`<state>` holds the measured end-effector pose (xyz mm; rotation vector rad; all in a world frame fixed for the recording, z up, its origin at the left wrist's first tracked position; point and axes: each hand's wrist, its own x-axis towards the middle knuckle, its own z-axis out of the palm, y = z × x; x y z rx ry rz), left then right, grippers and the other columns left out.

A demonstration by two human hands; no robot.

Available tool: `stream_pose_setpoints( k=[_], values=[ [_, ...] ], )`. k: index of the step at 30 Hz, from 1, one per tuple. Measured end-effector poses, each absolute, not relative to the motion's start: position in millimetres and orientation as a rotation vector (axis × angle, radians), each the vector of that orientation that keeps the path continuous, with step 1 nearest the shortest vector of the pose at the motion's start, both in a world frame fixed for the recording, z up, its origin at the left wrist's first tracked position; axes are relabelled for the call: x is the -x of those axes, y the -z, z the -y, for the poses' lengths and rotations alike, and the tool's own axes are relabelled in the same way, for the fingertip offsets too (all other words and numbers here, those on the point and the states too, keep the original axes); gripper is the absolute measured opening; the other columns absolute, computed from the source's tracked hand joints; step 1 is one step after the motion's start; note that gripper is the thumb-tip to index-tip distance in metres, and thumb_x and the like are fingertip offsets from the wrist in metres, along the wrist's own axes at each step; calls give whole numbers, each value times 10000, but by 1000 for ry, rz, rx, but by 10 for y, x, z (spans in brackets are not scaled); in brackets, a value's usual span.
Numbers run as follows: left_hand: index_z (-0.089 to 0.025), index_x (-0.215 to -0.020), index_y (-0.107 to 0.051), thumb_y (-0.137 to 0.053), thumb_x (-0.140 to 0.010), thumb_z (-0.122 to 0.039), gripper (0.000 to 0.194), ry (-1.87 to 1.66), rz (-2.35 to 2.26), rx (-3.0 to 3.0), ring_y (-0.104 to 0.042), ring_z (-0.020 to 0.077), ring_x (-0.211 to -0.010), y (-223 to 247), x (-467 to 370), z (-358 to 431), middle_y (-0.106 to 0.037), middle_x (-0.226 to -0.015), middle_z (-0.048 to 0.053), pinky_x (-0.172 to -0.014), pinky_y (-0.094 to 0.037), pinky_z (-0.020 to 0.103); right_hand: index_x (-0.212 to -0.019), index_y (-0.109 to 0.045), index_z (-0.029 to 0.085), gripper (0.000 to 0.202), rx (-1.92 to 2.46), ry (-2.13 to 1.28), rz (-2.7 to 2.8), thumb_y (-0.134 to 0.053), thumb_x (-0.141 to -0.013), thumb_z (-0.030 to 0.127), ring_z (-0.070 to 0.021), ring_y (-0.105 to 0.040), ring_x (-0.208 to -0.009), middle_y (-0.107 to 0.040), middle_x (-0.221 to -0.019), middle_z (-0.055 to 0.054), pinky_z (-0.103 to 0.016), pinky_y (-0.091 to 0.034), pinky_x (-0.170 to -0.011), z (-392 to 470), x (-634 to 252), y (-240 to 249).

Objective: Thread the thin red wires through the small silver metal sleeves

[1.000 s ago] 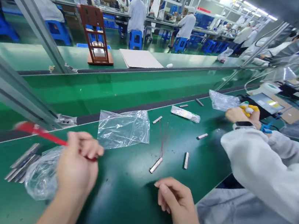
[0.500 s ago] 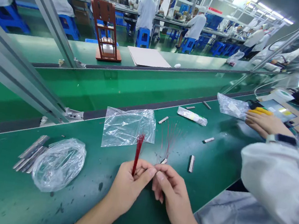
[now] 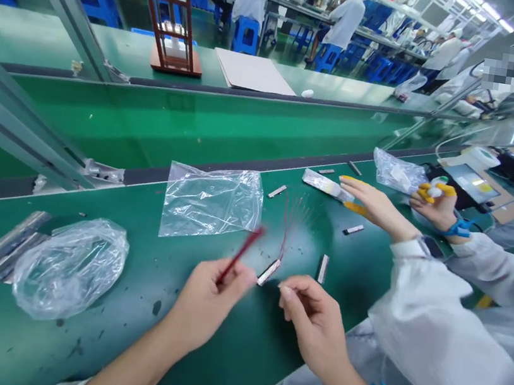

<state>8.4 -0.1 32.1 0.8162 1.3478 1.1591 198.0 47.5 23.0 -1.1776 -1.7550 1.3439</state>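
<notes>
My left hand (image 3: 210, 304) is closed around a bundle of thin red wires (image 3: 241, 255), which leans up to the right. My right hand (image 3: 313, 321) is pinched closed a little way to the right; anything between its fingertips is too small to make out. On the bench between the hands lies a small narrow block (image 3: 269, 272), its fine red wires (image 3: 286, 228) fanning out away from me. A similar block (image 3: 323, 269) rests just beyond my right hand.
A flat clear bag (image 3: 212, 205) lies ahead, a crumpled clear bag (image 3: 69, 268) and metallic strips (image 3: 15, 244) to the left. At right, a co-worker's hand (image 3: 379, 206) with yellow-covered fingertips reaches to a wrapped packet (image 3: 322, 184). A metal frame post (image 3: 67, 13) stands at left.
My hands have moved apart, and the red wire bundle has tipped from upright to the right. The co-worker's hand has come left to the wrapped packet. The camera view has shifted.
</notes>
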Motion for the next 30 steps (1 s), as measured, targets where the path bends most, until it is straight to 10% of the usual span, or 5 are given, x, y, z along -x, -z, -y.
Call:
stream_pose_setpoints(
  k=[30],
  values=[
    [-175, -718, -622, -626, -892, -467, 340, -1478, -1232, -426, -200, 71, -426, -281, 23, -64, -252, -476, -108, -408, -241, 209, -841, -583, 217, 155, 1149, -987, 2096, -518, -982, 218, -124, -514, -523, -582, -676, 18, -237, -412, -503, -498, -1971, -84]
  ],
)
